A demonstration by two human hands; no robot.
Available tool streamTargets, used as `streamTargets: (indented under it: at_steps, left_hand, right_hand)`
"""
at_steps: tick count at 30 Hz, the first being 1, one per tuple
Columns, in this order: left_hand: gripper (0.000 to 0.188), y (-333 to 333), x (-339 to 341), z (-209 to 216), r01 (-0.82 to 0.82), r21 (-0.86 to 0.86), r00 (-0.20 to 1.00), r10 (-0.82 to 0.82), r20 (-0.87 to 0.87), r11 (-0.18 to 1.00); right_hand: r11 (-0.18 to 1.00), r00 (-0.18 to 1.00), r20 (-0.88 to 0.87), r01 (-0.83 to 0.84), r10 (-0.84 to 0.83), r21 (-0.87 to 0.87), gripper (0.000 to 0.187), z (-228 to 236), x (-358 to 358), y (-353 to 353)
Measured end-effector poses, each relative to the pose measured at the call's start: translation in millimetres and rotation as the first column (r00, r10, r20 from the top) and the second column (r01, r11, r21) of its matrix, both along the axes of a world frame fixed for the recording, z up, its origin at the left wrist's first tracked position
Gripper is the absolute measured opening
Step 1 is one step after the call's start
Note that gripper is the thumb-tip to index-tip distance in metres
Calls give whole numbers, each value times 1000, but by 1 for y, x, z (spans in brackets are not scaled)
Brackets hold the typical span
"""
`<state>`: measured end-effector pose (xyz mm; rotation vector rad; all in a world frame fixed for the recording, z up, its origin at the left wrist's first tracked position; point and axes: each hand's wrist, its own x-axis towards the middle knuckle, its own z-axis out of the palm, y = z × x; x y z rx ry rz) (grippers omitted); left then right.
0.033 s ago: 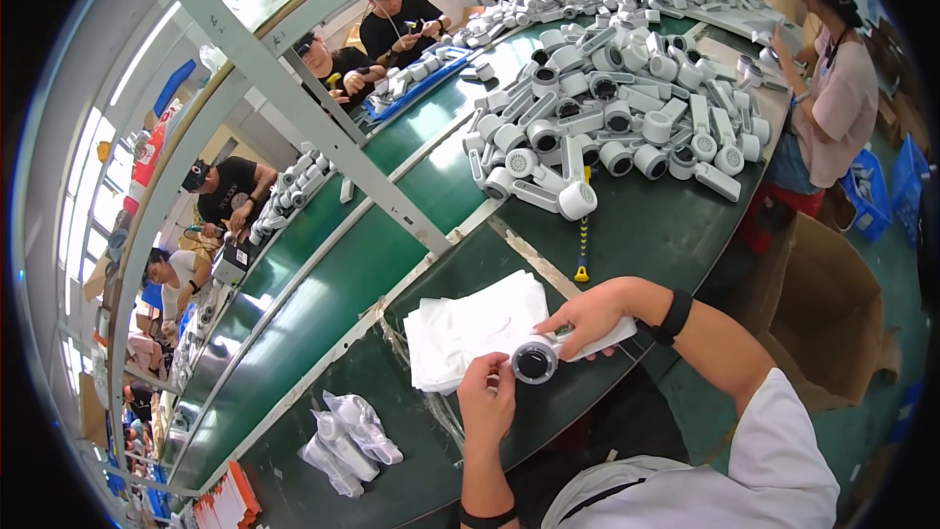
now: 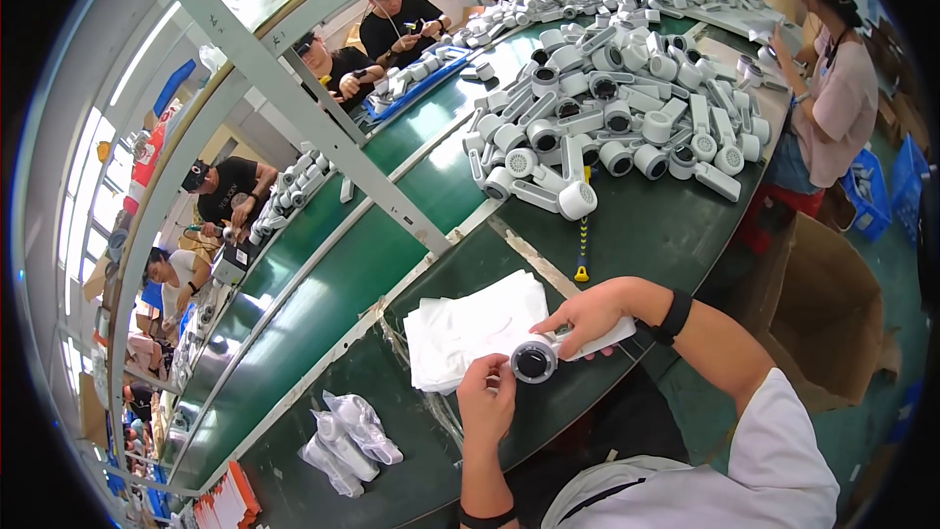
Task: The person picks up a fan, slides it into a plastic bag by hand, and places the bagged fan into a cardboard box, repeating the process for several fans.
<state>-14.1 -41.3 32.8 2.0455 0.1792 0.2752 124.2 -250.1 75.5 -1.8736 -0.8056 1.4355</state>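
No visible change between pictures.

Bright, even daylight from windows (image 2: 73, 196) at far left; glare on the green conveyor belt (image 2: 431, 122); strong fisheye bending, dark rim corners.

I hold one white handheld device (image 2: 563, 350) in my two hands. I count three bagged devices (image 2: 348, 439) and one screwdriver (image 2: 583, 240).
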Motion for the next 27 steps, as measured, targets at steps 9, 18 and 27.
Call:
streamTargets:
  at_steps: [9,18,27]
  left_hand:
    - [14,-6,-7,-13,-83,79,995,79,63,993]
    - [7,-25,3,-2,-58,374,879,-130,459,926]
    - [10,-23,-8,-7,-9,339,927,-120,357,941]
  right_hand:
    - [952,938,169,293,-304,86,73,8,-20,0]
    - [956,779,561,281,-282,90,59,-9,-49,3]
    - [658,709,-141,698,-691,284,53,-14,-67,5]
